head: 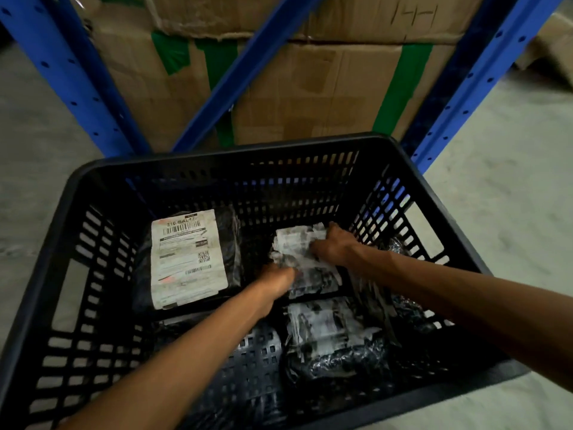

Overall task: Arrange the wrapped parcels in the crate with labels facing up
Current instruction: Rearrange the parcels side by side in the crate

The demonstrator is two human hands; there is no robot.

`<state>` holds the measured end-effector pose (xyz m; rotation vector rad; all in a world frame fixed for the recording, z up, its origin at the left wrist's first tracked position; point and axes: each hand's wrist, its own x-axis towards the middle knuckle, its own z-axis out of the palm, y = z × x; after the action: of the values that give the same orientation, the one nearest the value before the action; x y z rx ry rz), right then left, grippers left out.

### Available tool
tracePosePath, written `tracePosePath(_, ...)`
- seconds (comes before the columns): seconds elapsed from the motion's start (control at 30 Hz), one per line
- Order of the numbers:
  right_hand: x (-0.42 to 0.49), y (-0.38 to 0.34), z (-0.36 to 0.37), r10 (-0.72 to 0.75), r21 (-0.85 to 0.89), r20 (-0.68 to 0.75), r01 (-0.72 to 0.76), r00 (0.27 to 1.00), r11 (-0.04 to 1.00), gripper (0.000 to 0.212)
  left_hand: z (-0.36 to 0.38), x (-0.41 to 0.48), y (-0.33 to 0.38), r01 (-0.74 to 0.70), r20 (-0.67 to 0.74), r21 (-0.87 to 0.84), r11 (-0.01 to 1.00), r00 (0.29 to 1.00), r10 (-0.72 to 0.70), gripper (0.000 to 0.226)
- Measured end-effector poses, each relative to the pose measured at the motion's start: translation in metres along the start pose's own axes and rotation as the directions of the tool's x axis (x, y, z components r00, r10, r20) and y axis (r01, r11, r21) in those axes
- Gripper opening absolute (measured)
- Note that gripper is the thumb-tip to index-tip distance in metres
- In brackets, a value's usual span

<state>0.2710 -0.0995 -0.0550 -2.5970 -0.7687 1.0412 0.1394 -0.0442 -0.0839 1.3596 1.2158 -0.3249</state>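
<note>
A black slotted plastic crate fills the lower view. Both my arms reach into it. My left hand and my right hand grip the same black wrapped parcel at the crate's middle right, its crumpled white label facing up. A larger black parcel with a flat white shipping label lies label up at the back left. Another parcel with a wrinkled label lies in front of the held one. A further black parcel leans by the right wall.
Blue metal shelf posts and a diagonal brace stand just behind the crate. Taped cardboard boxes are stacked inside the rack. Grey concrete floor surrounds the crate on both sides.
</note>
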Motion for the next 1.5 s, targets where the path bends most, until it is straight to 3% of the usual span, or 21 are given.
tracePosePath(0.07, 0.012, -0.003, 0.004, 0.045, -0.040, 0.045, -0.043, 0.998, 0.998, 0.087, -0.002, 0.007, -0.010, 0.000, -0.025, 0.054, 0.999, 1.000, 0.001, 0.075)
tracePosePath(0.17, 0.011, -0.003, 0.006, 0.061, 0.057, 0.116, -0.068, 0.991, 0.996, 0.079, -0.002, 0.010, -0.014, -0.008, -0.039, 0.114, 0.993, 0.999, 0.013, 0.082)
tracePosePath(0.23, 0.007, -0.005, 0.013, 0.060, -0.037, 0.101, -0.056, 0.993, 0.998, 0.085, 0.004, 0.007, -0.014, -0.012, -0.024, 0.101, 0.995, 1.000, 0.015, 0.084)
tracePosePath(0.33, 0.006, -0.011, 0.018, 0.206, -0.136, -0.018, -0.207, 0.978, 0.969, 0.089, 0.007, -0.003, -0.006, -0.015, -0.025, 0.060, 0.998, 1.000, 0.017, 0.070)
tracePosePath(0.4, 0.007, -0.015, 0.009, 0.182, 0.019, -0.023, -0.182, 0.983, 0.983, 0.075, 0.003, -0.013, 0.003, -0.041, -0.028, 0.063, 0.997, 0.999, 0.043, 0.055)
tracePosePath(0.53, -0.003, -0.015, -0.017, 0.024, 0.286, 0.023, -0.029, 0.999, 0.958, 0.020, -0.013, -0.043, 0.029, -0.081, 0.011, 0.100, 0.992, 0.997, 0.080, 0.020)
tracePosePath(0.67, -0.017, -0.012, -0.033, -0.014, 0.497, 0.005, 0.010, 1.000, 0.868, 0.034, -0.030, -0.067, 0.048, -0.150, -0.016, 0.135, 0.980, 0.988, 0.153, 0.059)
tracePosePath(0.8, -0.035, -0.010, -0.046, -0.038, 0.679, 0.021, 0.014, 0.999, 0.734, 0.012, -0.044, -0.094, 0.046, -0.237, -0.077, 0.261, 0.936, 0.961, 0.265, 0.064)
tracePosePath(0.87, -0.038, -0.010, -0.050, -0.056, 0.684, 0.010, 0.034, 0.998, 0.728, 0.030, -0.052, -0.103, 0.045, -0.267, -0.158, 0.394, 0.880, 0.923, 0.351, 0.061)
tracePosePath(0.93, -0.042, -0.011, -0.057, -0.069, 0.673, 0.001, 0.050, 0.998, 0.738, 0.048, -0.062, -0.104, 0.044, -0.262, -0.217, 0.517, 0.815, 0.881, 0.421, 0.072)
tracePosePath(1.03, -0.052, -0.013, -0.074, -0.105, 0.658, 0.007, 0.075, 0.994, 0.749, 0.048, -0.073, -0.108, 0.039, -0.289, -0.213, 0.601, 0.745, 0.840, 0.498, 0.113)
tracePosePath(1.1, -0.058, -0.012, -0.088, -0.131, 0.626, 0.026, 0.086, 0.991, 0.775, 0.047, -0.079, -0.110, 0.032, -0.380, -0.179, 0.566, 0.732, 0.809, 0.559, 0.122)
tracePosePath(1.17, -0.057, -0.005, -0.102, -0.152, 0.639, 0.076, 0.069, 0.985, 0.766, 0.053, -0.088, -0.108, 0.023, -0.476, -0.159, 0.508, 0.718, 0.767, 0.621, 0.111)
tracePosePath(1.27, -0.057, 0.006, -0.118, -0.175, 0.782, 0.146, -0.005, 0.974, 0.623, 0.070, -0.098, -0.105, 0.013, -0.568, -0.280, 0.489, 0.662, 0.617, 0.736, 0.063)
tracePosePath(1.3, -0.059, 0.009, -0.121, -0.198, 0.831, 0.172, -0.034, 0.965, 0.555, 0.072, -0.097, -0.102, 0.013, -0.567, -0.346, 0.493, 0.660, 0.568, 0.747, 0.068)
tracePosePath(1.37, -0.064, 0.014, -0.121, -0.271, 0.869, 0.235, -0.077, 0.934, 0.489, 0.071, -0.091, -0.097, 0.017, -0.548, -0.446, 0.419, 0.724, 0.571, 0.689, 0.078)
tracePosePath(1.43, -0.071, 0.017, -0.115, -0.316, 0.810, 0.293, -0.059, 0.902, 0.583, 0.074, -0.085, -0.091, 0.022, -0.510, -0.528, 0.286, 0.811, 0.623, 0.578, 0.083)
tracePosePath(1.5, -0.076, 0.018, -0.106, -0.321, 0.675, 0.280, 0.052, 0.905, 0.736, 0.079, -0.085, -0.088, 0.030, -0.463, -0.598, 0.192, 0.865, 0.644, 0.477, 0.096)
